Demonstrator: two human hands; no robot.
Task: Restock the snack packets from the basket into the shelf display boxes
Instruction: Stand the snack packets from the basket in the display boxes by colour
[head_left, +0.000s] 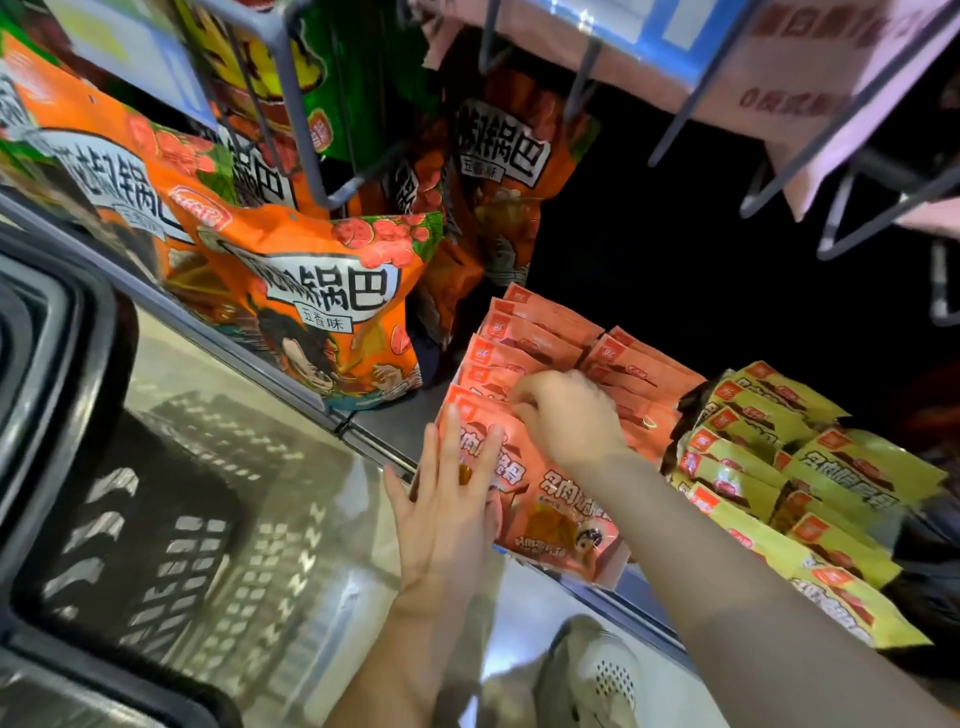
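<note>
Head view, scene: A person restocks a low shelf (384, 441), both bare hands on a stack of salmon-pink snack packets (540, 343) standing in rows near the shelf's front edge.
Head view, left hand: The left hand (447, 514) lies flat, fingers spread wide, pressed against the front face of the nearest pink packet (561, 514); it grips nothing.
Head view, right hand: The right hand (566, 415) reaches over the rows, fingers curled narrow and pinching among the packet tops; whether it holds one single packet cannot be told.
Head view, neighbours: Yellow packets (795, 467) sit just right of the pink rows; large orange bags (322, 306) stand to the far left.
Head view, basket: A dark slatted basket (156, 525) rests on the floor at near left, its contents unclear.
Head view, display box: Its walls are hidden by the packets.
Step in hand, judged: Seating and squaring the pink rows.
Doing it well, judged: Keep the left palm bracing the front packet so the row cannot tip off the edge while the right fingers tuck tops upright and level.
</note>
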